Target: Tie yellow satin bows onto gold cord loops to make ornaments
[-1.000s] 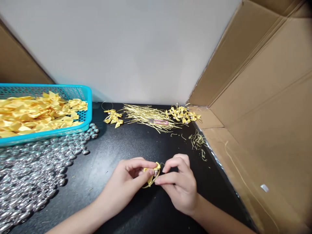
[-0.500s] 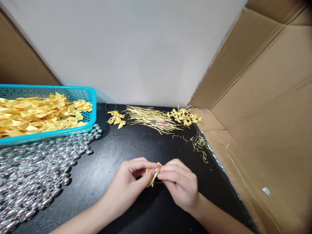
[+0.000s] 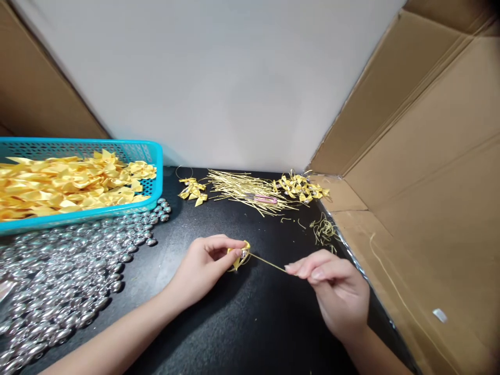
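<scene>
A small yellow ribbon bow with a silver bead at its centre sits just above the middle of a black table, pinched between the thumb and fingertips of the left hand. A thin gold thread runs taut from the bead, down and to the right, to the right hand, whose thumb and forefinger are closed on its far end; the two hands are apart, with the thread stretched between them. To do this pull well, it seems best to hold the bow firmly at the bead so it does not twist, and to draw the thread in a straight, even line, since a jerk could snap it or slip it free. To the left, a heap of loose silver beads spreads over the table, touching a blue mesh basket filled with yellow ribbon pieces. Along the back edge lie a few bows, a bundle of cut gold threads with pink-handled snips on top, and a cluster of finished bows. Thread offcuts lie near the right edge. A large open cardboard box stands on the right, a plain white wall is behind, and more cardboard leans at the left.
</scene>
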The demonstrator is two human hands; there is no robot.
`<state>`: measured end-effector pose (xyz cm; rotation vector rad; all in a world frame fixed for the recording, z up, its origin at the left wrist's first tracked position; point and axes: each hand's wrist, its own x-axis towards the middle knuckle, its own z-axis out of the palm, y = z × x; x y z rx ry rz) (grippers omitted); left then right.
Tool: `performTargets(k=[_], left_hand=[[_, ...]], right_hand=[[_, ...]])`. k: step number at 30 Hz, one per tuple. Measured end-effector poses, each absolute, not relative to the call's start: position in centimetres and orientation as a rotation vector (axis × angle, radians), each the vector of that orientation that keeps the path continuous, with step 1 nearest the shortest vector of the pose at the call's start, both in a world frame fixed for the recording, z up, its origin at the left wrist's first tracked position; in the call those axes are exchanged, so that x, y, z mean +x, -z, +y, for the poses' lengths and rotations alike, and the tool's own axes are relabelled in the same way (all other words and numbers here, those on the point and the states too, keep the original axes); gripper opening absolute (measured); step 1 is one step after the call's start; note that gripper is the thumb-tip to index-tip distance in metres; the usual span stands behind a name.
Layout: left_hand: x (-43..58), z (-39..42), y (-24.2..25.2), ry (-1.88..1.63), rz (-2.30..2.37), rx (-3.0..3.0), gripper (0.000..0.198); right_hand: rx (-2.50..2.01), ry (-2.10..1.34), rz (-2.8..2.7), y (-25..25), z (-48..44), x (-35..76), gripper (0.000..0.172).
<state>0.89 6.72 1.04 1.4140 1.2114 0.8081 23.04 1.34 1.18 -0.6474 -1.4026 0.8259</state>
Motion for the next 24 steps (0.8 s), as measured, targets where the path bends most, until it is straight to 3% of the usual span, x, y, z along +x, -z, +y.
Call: performTargets(k=[9,24], left_hand=[[0.1,7.7,-0.4,-0.717,1.182,1.286,0.027],[0.2,8.0,0.4,-0.672,1.169,1.178,0.023]], right_hand=[[-0.692,-0.824,-1.038,-2.5,3.3,25.0,0.007],[-0.735,-0.875,-0.912,-3.0,3.9,26.6,0.011]])
